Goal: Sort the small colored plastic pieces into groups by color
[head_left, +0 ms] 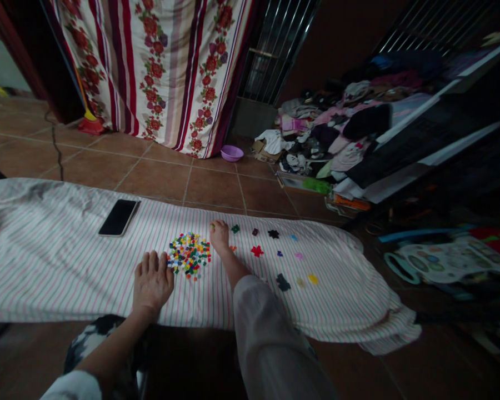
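Note:
A heap of small cube-like pieces in many colours lies on the striped cloth. My left hand rests flat at the heap's left edge, fingers stretched out and holding nothing. Beyond the heap's upper right edge, my right hand is closed in a pinch, with a small yellow-green piece showing at its fingertips. Right of that hand lie small single-colour groups: green, dark brown, black, red, pink, dark grey and yellow. Orange pieces are partly hidden by my right wrist.
A phone lies on the cloth at the left. Past the cloth are a tiled floor, a purple basin, a red broom and a floral curtain. Piled clothes and a play panel are at the right.

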`<action>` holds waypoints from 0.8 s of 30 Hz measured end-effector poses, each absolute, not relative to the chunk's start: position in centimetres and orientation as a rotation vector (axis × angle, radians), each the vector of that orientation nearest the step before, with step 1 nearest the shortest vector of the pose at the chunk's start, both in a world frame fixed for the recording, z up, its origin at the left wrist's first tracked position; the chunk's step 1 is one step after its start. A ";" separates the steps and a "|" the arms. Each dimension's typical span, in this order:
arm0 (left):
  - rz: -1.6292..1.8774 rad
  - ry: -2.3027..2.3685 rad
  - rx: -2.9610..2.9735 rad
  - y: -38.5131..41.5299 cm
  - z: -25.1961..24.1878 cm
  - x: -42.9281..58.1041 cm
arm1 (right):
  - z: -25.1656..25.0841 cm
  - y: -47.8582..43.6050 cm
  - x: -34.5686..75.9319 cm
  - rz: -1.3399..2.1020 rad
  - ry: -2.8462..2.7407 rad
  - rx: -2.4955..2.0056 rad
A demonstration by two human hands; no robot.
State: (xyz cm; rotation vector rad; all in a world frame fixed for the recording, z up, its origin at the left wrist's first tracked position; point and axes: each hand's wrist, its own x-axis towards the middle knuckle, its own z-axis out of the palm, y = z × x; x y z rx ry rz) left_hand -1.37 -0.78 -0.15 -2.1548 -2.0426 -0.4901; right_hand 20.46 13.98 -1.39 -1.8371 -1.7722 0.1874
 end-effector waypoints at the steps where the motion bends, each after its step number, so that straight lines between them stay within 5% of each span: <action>1: -0.489 -2.043 -2.156 -0.8 -0.1 -1.4 | -1.4 13.9 20.5 0.187 -1.765 -1.821; 24: -0.567 -2.015 -2.165 -0.9 -0.6 -1.7 | -2.8 0.5 16.8 0.223 -1.593 -1.616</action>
